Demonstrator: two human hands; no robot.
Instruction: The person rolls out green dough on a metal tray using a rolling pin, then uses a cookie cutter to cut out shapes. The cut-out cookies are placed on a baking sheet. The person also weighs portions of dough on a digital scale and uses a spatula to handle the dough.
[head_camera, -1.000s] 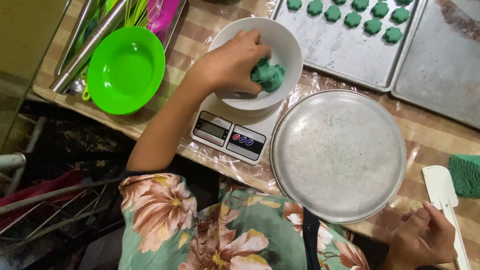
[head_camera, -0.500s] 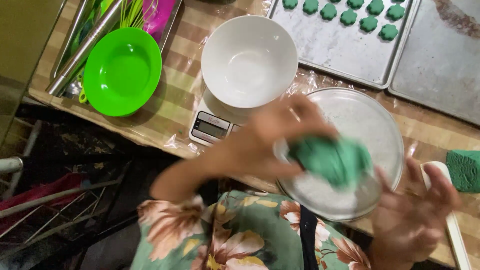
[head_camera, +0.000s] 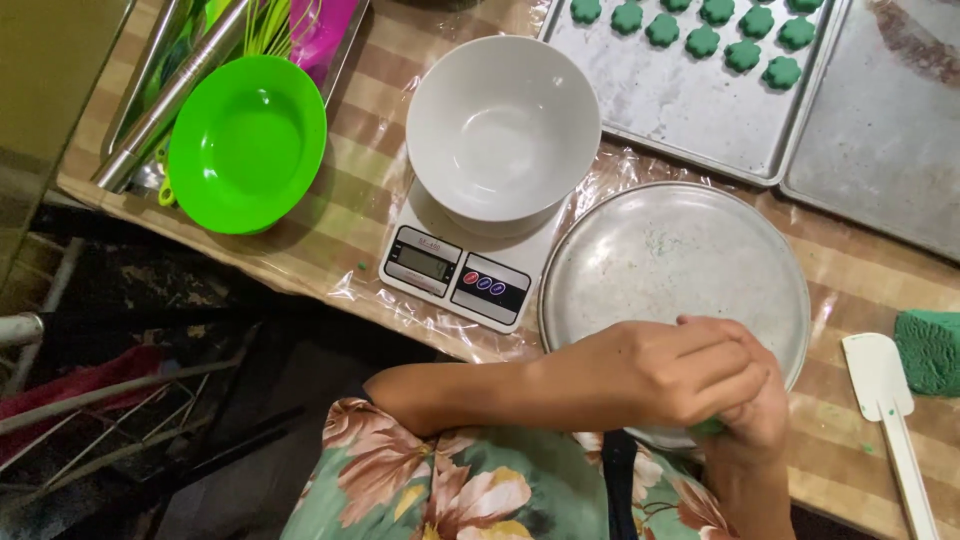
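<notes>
My left hand (head_camera: 660, 375) and my right hand (head_camera: 755, 420) are pressed together over the near rim of a round metal pan (head_camera: 670, 270). A small piece of green dough (head_camera: 708, 428) shows between the palms, mostly hidden. Beyond the pan, an empty white bowl (head_camera: 500, 125) sits on a white kitchen scale (head_camera: 455, 275). A baking tray (head_camera: 660, 100) at the back holds several flower-shaped green dough pieces (head_camera: 700, 40).
A bright green plastic bowl (head_camera: 245, 145) sits at the left beside a tray of utensils (head_camera: 190, 70). A second metal tray (head_camera: 890, 130) lies at the back right. A white spatula (head_camera: 890, 420) and a green dough block (head_camera: 930, 350) lie at the right edge.
My left hand took the green dough out of the white bowl and carried it over the round pan. Both hands now close around it near the pan's front rim.
</notes>
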